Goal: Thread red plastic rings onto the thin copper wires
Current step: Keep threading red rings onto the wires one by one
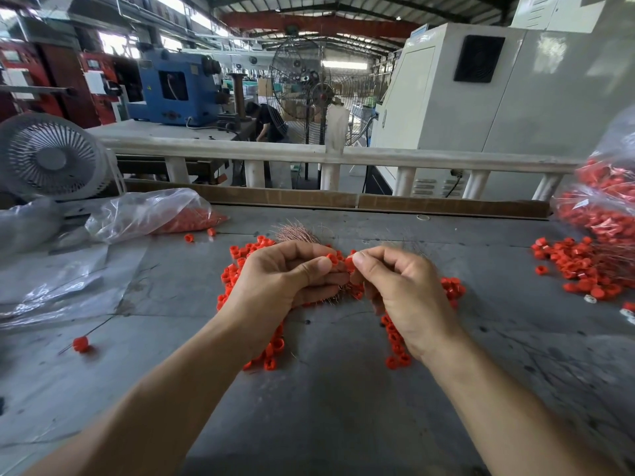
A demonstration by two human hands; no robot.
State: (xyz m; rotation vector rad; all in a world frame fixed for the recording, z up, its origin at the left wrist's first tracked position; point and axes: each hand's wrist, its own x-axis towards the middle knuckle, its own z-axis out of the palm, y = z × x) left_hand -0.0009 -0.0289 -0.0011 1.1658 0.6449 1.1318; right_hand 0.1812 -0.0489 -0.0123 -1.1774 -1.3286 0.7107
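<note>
Left hand [285, 280]: thumb and forefinger pinch one red ring [332, 258]; the lower fingers are curled round a bundle of thin copper wires [298, 232], whose tips fan out beyond the knuckles. Right hand [402, 286]: thumb and forefinger pinch a second ring [349, 261], just beside the first, the two hands nearly touching. Whether a wire passes through either ring cannot be told.

Under and around both hands: a loose pile of rings [237, 269] on the grey table [326, 389]. Right edge: another heap of rings [580, 266] below a bulging clear bag [604, 201] of them. Far left: a flatter plastic bag [151, 211] holding rings; nearer, one ring on a lone wire [81, 343]. A small fan [51, 156] stands at the table's back left.
</note>
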